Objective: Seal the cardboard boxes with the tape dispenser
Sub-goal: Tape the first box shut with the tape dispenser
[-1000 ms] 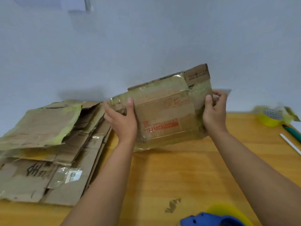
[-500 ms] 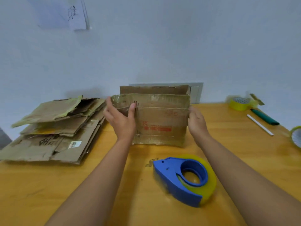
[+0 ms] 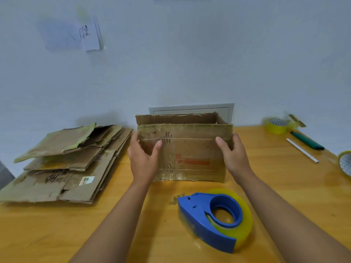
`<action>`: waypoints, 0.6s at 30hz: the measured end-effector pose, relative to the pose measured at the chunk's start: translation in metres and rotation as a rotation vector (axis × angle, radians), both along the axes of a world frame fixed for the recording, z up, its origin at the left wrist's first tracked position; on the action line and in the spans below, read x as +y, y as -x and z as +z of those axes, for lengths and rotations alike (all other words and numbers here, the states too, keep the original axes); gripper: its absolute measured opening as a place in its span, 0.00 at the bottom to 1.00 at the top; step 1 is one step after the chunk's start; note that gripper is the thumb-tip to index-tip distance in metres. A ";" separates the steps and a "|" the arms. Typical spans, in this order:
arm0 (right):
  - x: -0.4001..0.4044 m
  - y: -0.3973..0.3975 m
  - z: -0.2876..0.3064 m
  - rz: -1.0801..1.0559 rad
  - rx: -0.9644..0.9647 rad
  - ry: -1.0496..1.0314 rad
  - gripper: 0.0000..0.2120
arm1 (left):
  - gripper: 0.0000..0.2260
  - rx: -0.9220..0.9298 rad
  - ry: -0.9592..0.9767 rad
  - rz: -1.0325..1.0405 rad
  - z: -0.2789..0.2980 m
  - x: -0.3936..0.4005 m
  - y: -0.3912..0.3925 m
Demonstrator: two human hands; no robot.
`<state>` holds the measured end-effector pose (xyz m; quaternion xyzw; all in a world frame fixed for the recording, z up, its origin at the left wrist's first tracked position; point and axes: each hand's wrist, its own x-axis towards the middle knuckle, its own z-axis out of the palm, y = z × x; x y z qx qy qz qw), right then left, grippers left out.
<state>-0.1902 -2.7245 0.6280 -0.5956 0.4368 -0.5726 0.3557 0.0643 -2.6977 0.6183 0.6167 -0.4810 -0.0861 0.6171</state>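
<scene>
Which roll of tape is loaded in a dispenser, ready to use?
The yellowish roll in the blue dispenser, on the table just in front of the box. The other two rolls lie bare at the right.

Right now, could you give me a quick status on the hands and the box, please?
Both hands, left and right, grip the cardboard box, upright on the table, top open. Tape dispenser untouched, near side. Nothing in the way.
</scene>
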 end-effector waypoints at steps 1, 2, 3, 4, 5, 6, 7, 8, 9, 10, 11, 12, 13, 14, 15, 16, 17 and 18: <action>-0.003 0.001 0.000 -0.007 -0.004 0.013 0.06 | 0.35 -0.001 -0.003 -0.008 -0.002 0.000 -0.002; -0.005 0.001 0.000 -0.015 -0.002 0.025 0.05 | 0.35 -0.010 -0.001 -0.018 -0.002 0.000 -0.004; -0.008 0.001 0.000 -0.019 -0.001 0.032 0.04 | 0.34 -0.019 0.004 -0.034 -0.003 0.001 -0.006; -0.010 0.001 0.000 -0.019 -0.007 0.033 0.04 | 0.32 -0.026 0.010 -0.054 -0.002 0.001 -0.008; -0.012 0.000 0.000 -0.019 -0.012 0.030 0.03 | 0.30 -0.034 0.018 -0.075 -0.002 0.002 -0.010; -0.013 -0.001 0.001 -0.024 -0.011 0.025 0.03 | 0.28 -0.044 0.024 -0.090 -0.001 0.003 -0.012; -0.014 -0.002 0.001 -0.033 -0.006 0.021 0.03 | 0.26 -0.054 0.028 -0.098 0.001 0.005 -0.014; -0.016 -0.002 0.002 -0.042 -0.004 0.018 0.03 | 0.25 -0.060 0.031 -0.099 0.002 0.006 -0.015; -0.016 -0.003 0.003 -0.052 -0.001 0.015 0.04 | 0.24 -0.056 0.033 -0.096 0.003 0.006 -0.016; -0.016 -0.004 0.004 -0.062 0.007 0.012 0.06 | 0.23 -0.041 0.034 -0.093 0.004 0.006 -0.018; -0.016 -0.004 0.005 -0.070 0.018 0.007 0.09 | 0.22 -0.020 0.035 -0.091 0.005 0.006 -0.018; -0.015 -0.005 0.006 -0.079 0.028 0.000 0.13 | 0.21 0.001 0.036 -0.085 0.005 0.004 -0.019; -0.015 -0.006 0.007 -0.088 0.035 -0.006 0.15 | 0.21 0.015 0.038 -0.071 0.006 0.003 -0.019; -0.015 -0.007 0.008 -0.094 0.041 -0.010 0.17 | 0.21 0.020 0.044 -0.046 0.006 0.002 -0.020; -0.015 -0.007 0.008 -0.096 0.045 -0.011 0.17 | 0.21 0.021 0.049 -0.018 0.007 0.001 -0.019; -0.015 -0.008 0.009 -0.101 0.050 -0.009 0.18 | 0.20 0.021 0.056 0.007 0.009 0.001 -0.019; -0.015 -0.009 0.010 -0.108 0.053 -0.007 0.18 | 0.18 0.025 0.065 0.023 0.010 0.001 -0.018; -0.015 -0.010 0.011 -0.118 0.054 -0.004 0.17 | 0.16 0.028 0.077 0.032 0.012 0.001 -0.017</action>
